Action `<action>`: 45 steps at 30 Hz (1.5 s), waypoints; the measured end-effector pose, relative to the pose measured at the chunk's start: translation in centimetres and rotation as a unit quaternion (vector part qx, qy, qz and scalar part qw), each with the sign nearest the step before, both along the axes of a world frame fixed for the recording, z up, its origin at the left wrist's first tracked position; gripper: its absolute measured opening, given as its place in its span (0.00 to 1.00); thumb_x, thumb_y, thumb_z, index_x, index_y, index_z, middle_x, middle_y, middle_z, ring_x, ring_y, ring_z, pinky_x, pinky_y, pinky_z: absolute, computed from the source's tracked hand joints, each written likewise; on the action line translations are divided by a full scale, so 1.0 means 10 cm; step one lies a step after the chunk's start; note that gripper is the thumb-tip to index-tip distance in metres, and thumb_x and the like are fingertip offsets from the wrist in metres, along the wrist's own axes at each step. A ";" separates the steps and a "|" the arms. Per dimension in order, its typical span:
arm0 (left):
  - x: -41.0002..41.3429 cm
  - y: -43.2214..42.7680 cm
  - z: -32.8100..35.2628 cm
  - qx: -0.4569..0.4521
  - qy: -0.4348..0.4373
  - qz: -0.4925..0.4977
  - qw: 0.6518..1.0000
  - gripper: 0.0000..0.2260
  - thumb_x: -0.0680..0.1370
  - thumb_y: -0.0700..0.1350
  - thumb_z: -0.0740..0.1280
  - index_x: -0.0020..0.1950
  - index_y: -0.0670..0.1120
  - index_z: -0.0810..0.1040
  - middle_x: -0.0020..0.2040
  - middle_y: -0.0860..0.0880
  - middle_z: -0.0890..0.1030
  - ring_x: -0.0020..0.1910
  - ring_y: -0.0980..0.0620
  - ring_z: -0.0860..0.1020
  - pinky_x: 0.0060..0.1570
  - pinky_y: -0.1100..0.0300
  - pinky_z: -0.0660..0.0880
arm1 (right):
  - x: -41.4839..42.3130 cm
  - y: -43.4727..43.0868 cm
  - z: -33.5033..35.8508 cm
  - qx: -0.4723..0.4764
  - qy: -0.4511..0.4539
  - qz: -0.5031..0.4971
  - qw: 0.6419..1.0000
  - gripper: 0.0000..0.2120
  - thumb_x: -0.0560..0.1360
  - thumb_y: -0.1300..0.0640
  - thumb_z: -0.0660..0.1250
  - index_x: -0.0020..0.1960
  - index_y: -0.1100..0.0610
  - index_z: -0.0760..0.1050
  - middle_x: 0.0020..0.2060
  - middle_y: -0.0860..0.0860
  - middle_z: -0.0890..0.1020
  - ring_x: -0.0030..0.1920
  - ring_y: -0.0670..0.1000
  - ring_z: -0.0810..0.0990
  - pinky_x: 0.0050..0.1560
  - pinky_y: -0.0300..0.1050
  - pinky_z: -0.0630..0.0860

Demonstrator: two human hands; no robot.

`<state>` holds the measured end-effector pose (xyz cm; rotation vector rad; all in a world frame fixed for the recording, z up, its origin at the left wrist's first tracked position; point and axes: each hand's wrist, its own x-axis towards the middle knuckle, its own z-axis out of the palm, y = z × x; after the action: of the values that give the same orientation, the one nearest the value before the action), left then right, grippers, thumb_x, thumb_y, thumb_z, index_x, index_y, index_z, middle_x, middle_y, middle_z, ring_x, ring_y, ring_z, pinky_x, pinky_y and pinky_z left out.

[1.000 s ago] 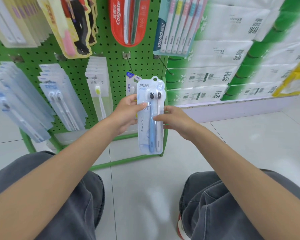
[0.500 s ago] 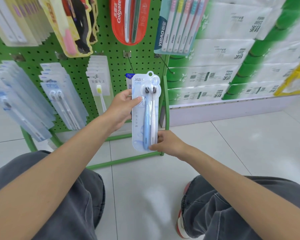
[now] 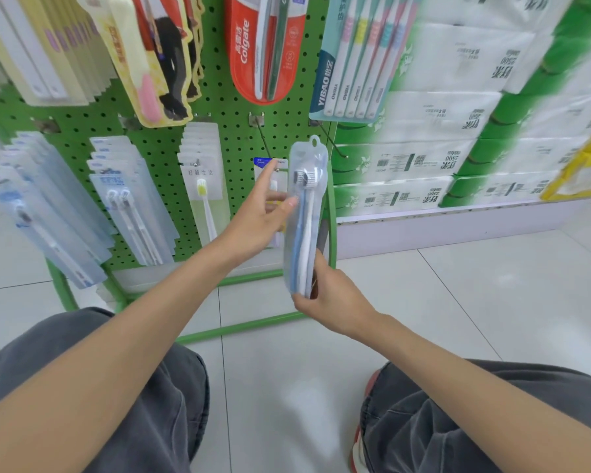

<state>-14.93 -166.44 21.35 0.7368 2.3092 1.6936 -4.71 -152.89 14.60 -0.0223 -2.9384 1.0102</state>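
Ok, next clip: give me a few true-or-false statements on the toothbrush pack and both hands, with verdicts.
1. The right hand grips the pack at its lower end. True.
2. The left hand has its fingers curled round the pack. False: its fingers are straight, and only the thumb meets the pack's edge.
3. The pack holds two brushes, heads up. True.
4. The pack hangs on a hook. False: it is held free in front of the pegboard.
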 end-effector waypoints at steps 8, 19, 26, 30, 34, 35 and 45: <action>0.12 0.09 -0.09 -0.019 -0.054 -0.032 0.998 0.46 0.73 0.44 0.75 0.80 0.56 0.46 0.67 0.55 0.66 0.65 0.55 0.71 0.59 0.60 0.72 | 0.00 -0.02 -0.02 0.100 -0.018 0.024 0.995 0.46 0.75 0.51 0.66 0.78 0.48 0.33 0.35 0.50 0.75 0.37 0.54 0.77 0.37 0.52 0.76; 0.03 0.07 -0.07 0.186 -0.282 -0.031 0.941 0.18 0.80 0.31 0.57 0.66 0.46 0.73 0.56 0.46 0.83 0.50 0.46 0.84 0.47 0.51 0.81 | -0.23 0.21 -0.03 -0.129 -0.004 -0.083 0.988 0.56 0.60 0.40 0.77 0.78 0.43 0.46 0.55 0.46 0.78 0.52 0.45 0.76 0.56 0.51 0.77; 0.04 0.10 -0.11 0.138 -0.354 -0.059 0.923 0.17 0.79 0.36 0.52 0.65 0.41 0.74 0.60 0.39 0.81 0.54 0.40 0.81 0.52 0.47 0.79 | -0.29 0.30 0.22 -0.252 -0.011 -0.069 0.965 0.46 0.69 0.59 0.77 0.77 0.51 0.52 0.54 0.42 0.78 0.53 0.42 0.77 0.49 0.35 0.77; 0.04 0.13 -0.17 0.097 -0.356 -0.059 0.928 0.15 0.79 0.37 0.52 0.59 0.43 0.76 0.60 0.38 0.81 0.58 0.37 0.79 0.60 0.43 0.75 | -0.36 0.38 0.43 -0.305 0.015 -0.091 0.948 0.34 0.74 0.59 0.73 0.74 0.52 0.60 0.57 0.47 0.78 0.53 0.43 0.79 0.46 0.32 0.78; 0.04 0.17 -0.19 0.098 -0.345 -0.044 0.933 0.17 0.78 0.37 0.53 0.63 0.41 0.74 0.62 0.36 0.79 0.63 0.34 0.76 0.64 0.38 0.72 | -0.41 0.48 0.58 -0.326 0.030 -0.133 0.936 0.22 0.76 0.49 0.70 0.67 0.54 0.71 0.58 0.52 0.80 0.56 0.49 0.81 0.61 0.53 0.77; 0.04 0.17 -0.19 0.099 -0.345 -0.043 0.932 0.16 0.78 0.37 0.53 0.61 0.41 0.75 0.62 0.36 0.79 0.63 0.34 0.77 0.63 0.39 0.72 | -0.41 0.48 0.61 -0.338 0.033 -0.130 0.931 0.16 0.78 0.50 0.68 0.63 0.55 0.75 0.56 0.51 0.82 0.55 0.49 0.81 0.61 0.53 0.77; 0.02 0.16 -0.23 0.102 -0.345 -0.022 0.933 0.15 0.79 0.38 0.53 0.61 0.43 0.75 0.60 0.38 0.81 0.60 0.37 0.79 0.59 0.43 0.76 | -0.43 0.43 0.69 -0.383 0.067 -0.158 0.908 0.10 0.80 0.53 0.65 0.44 0.57 0.78 0.44 0.50 0.84 0.47 0.48 0.81 0.54 0.44 0.80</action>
<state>-14.76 -164.89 19.09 0.1588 1.6371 1.8075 -9.03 -148.59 21.49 -0.4093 -2.1280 1.9043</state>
